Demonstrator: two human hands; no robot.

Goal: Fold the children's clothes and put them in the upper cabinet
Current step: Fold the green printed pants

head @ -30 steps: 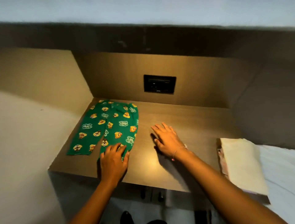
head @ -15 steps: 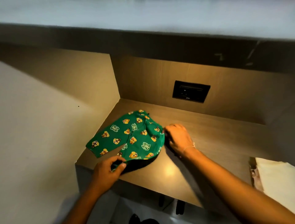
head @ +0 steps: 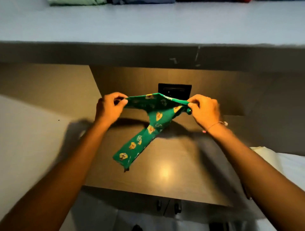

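Observation:
Small green children's trousers (head: 153, 120) with yellow cartoon prints hang in the air above the brown wooden counter (head: 173, 178). My left hand (head: 109, 108) pinches their left upper edge and my right hand (head: 204, 110) pinches the right upper edge, stretching the cloth between them. A leg dangles down to the left, its hem close to the counter. Folded clothes (head: 79, 2) in green and dark colours show at the top edge, on the pale upper shelf (head: 148, 23).
A black wall socket (head: 175, 89) sits in the back panel behind the trousers. A pale folded cloth (head: 265, 155) lies at the counter's right end beside white fabric (head: 290, 163). A side panel closes the niche on the left.
The trousers lay flat on the counter under my hands, then were gathered. Now both hands have lifted them off the counter and hold them spread in the air. The view has tilted upward.

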